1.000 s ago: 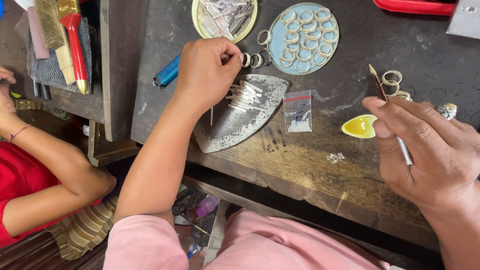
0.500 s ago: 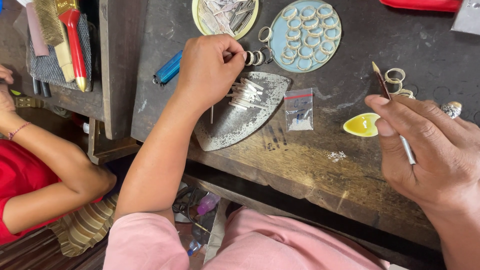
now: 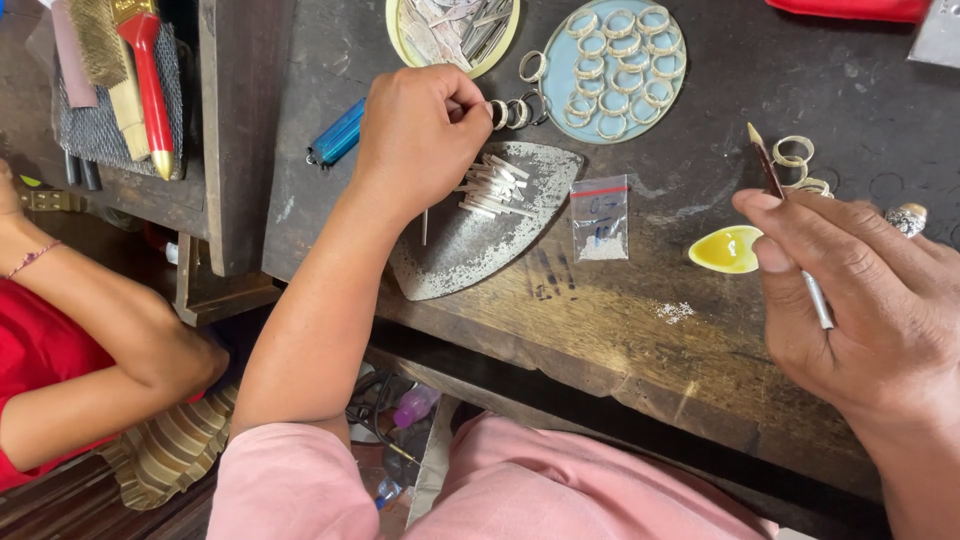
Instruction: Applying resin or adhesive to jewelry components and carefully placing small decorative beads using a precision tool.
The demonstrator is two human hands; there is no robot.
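A thin brush (image 3: 790,235) is pinched in the closed grip of the right hand (image 3: 860,300), held between thumb and fingers near its metal ferrule. Its long axis is tilted, with the pointed wooden end directed up and away toward the loose rings (image 3: 800,160) on the table (image 3: 640,340); the lower end is hidden by the hand. Just left of the brush a small yellow dish (image 3: 727,249) is seen. The left hand (image 3: 420,135) is curled shut over the upper edge of a curved metal plate (image 3: 470,240), its fingertips pressed together at a row of small rings (image 3: 515,112); what is pinched cannot be told. White sticks (image 3: 495,185) are piled on the plate.
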